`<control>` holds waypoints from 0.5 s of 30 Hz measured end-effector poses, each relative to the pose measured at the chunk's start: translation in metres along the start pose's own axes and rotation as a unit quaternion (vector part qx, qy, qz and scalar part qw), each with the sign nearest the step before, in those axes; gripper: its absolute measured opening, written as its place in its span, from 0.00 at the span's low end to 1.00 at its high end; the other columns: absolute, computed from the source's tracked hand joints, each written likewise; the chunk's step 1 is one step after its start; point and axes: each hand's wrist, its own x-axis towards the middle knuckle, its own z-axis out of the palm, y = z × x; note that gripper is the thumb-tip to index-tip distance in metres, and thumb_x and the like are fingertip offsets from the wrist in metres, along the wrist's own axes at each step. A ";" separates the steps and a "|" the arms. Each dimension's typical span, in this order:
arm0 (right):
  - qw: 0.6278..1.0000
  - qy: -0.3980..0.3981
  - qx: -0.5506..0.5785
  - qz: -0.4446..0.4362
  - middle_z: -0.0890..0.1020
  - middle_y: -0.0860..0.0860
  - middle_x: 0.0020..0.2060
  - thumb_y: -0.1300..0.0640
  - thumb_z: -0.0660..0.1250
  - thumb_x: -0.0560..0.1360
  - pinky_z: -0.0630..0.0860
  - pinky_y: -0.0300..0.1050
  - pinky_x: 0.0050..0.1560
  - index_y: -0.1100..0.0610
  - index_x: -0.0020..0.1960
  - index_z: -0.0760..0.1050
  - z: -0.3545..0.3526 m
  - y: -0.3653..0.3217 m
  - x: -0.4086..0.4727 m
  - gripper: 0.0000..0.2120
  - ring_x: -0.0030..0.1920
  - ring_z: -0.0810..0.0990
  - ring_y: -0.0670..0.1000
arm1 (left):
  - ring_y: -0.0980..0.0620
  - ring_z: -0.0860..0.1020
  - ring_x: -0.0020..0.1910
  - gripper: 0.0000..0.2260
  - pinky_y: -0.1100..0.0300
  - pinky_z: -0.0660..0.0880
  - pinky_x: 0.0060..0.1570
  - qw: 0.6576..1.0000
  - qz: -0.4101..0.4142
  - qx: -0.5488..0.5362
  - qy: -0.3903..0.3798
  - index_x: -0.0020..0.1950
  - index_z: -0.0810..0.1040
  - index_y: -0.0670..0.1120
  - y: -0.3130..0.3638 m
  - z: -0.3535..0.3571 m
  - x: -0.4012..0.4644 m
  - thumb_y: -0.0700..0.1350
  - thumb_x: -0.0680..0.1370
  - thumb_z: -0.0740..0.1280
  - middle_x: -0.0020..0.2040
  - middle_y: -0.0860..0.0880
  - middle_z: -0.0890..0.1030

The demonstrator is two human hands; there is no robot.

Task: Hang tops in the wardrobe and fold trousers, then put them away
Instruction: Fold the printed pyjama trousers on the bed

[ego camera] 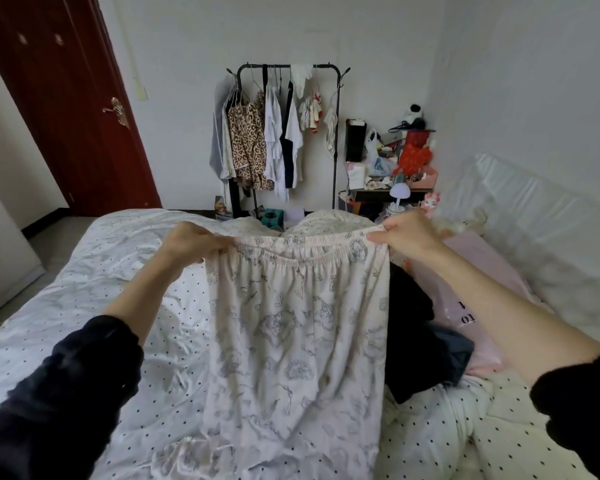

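Pale pink patterned pyjama trousers (295, 334) hang in front of me over the bed, stretched by their elastic waistband. My left hand (196, 242) pinches the left end of the waistband and my right hand (407, 233) pinches the right end. The legs drape down and their lower part bunches on the dotted bed sheet (84, 282). A dark garment (420, 337) lies on the bed just right of the trousers, partly hidden behind them. A black clothes rack (288, 133) with several hung tops stands against the far wall.
A pink plastic bag (478, 306) lies on the bed at the right, beside a white headboard (534, 216). A cluttered bedside table (392, 168) with a small white lamp stands right of the rack. A dark red door (59, 98) is at the far left.
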 end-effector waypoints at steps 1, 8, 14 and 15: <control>1.000 0.006 -0.025 0.016 0.67 0.51 0.23 0.56 0.71 0.72 0.60 0.41 0.29 0.59 0.26 0.64 0.005 -0.007 -0.002 0.22 0.25 0.67 0.48 | 0.49 0.72 0.34 0.11 0.59 0.71 0.34 0.999 -0.037 0.009 -0.001 0.41 0.79 0.36 0.006 0.006 -0.003 0.44 0.72 0.73 0.34 0.43 0.76; 0.958 -0.150 0.208 0.131 0.81 0.54 0.33 0.59 0.74 0.70 0.73 0.34 0.30 0.59 0.39 0.76 0.083 -0.021 -0.045 0.07 0.27 0.81 0.48 | 0.55 0.64 0.18 0.11 0.67 0.67 0.22 0.964 -0.128 -0.096 -0.213 0.33 0.72 0.42 0.007 0.072 -0.053 0.37 0.74 0.69 0.21 0.50 0.65; 0.923 -0.224 0.297 0.099 0.82 0.51 0.48 0.56 0.69 0.74 0.73 0.46 0.56 0.57 0.56 0.79 0.088 -0.028 -0.056 0.12 0.51 0.80 0.50 | 0.57 0.78 0.30 0.08 0.64 0.71 0.34 0.973 -0.107 -0.130 -0.158 0.41 0.80 0.44 0.019 0.083 -0.059 0.47 0.71 0.75 0.32 0.49 0.79; 0.920 -0.243 0.298 0.081 0.83 0.49 0.49 0.57 0.69 0.74 0.71 0.47 0.58 0.55 0.56 0.79 0.085 -0.027 -0.058 0.11 0.54 0.79 0.48 | 0.57 0.79 0.33 0.08 0.63 0.70 0.37 0.971 -0.103 -0.137 -0.165 0.42 0.80 0.45 0.018 0.080 -0.059 0.48 0.72 0.74 0.35 0.49 0.81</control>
